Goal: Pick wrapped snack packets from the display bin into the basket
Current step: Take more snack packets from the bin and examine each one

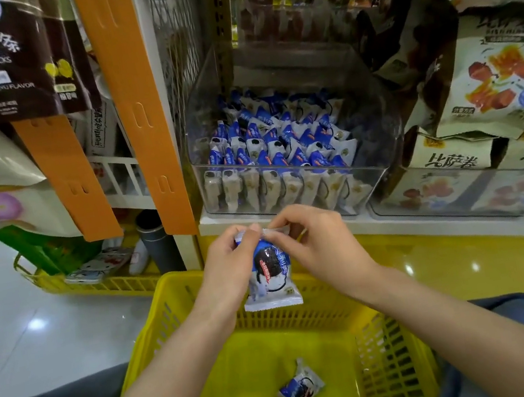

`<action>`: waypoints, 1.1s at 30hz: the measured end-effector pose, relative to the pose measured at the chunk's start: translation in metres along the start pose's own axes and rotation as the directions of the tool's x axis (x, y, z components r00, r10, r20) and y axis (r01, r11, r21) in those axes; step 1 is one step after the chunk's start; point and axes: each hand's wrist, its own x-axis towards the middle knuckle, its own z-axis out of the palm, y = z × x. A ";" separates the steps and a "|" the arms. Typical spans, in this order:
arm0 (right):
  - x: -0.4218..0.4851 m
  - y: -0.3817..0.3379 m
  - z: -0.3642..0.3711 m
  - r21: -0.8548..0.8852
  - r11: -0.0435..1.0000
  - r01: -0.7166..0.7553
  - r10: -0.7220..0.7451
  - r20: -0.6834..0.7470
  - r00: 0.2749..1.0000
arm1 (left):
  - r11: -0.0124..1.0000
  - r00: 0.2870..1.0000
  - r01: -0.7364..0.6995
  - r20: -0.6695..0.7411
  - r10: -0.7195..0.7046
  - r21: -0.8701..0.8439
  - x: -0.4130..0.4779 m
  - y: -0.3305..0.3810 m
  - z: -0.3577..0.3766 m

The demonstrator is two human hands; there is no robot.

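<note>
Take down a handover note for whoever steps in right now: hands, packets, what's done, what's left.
Hands: left hand and right hand both pinch the top edge of the held packet, above the yellow basket.
Done: one loose packet lies on the basket floor.
Left: drop the held packet in, then pick more from the clear display bin, which holds many.

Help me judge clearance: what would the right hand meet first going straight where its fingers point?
The right hand points leftward; past the packet it pinches, it would probably meet the left hand.
</note>
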 end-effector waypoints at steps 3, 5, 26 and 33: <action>0.003 0.003 -0.001 0.180 0.970 -0.161 0.172 -0.046 0.984 | 0.999 0.999 0.044 0.013 -0.044 0.002 0.000 0.001 0.001; 0.006 0.005 -0.003 0.303 0.910 -0.284 0.313 -0.050 0.949 | 0.997 0.998 0.068 0.016 -0.069 0.031 -0.002 0.000 0.001; -0.002 -0.001 -0.005 0.300 0.921 -0.250 0.218 0.139 0.966 | 0.798 0.873 -0.435 -0.021 0.487 0.417 -0.003 0.007 -0.013; -0.002 -0.004 -0.007 0.333 0.913 -0.235 0.217 0.093 0.972 | 0.882 0.936 -0.341 0.028 0.352 0.326 -0.004 0.003 -0.007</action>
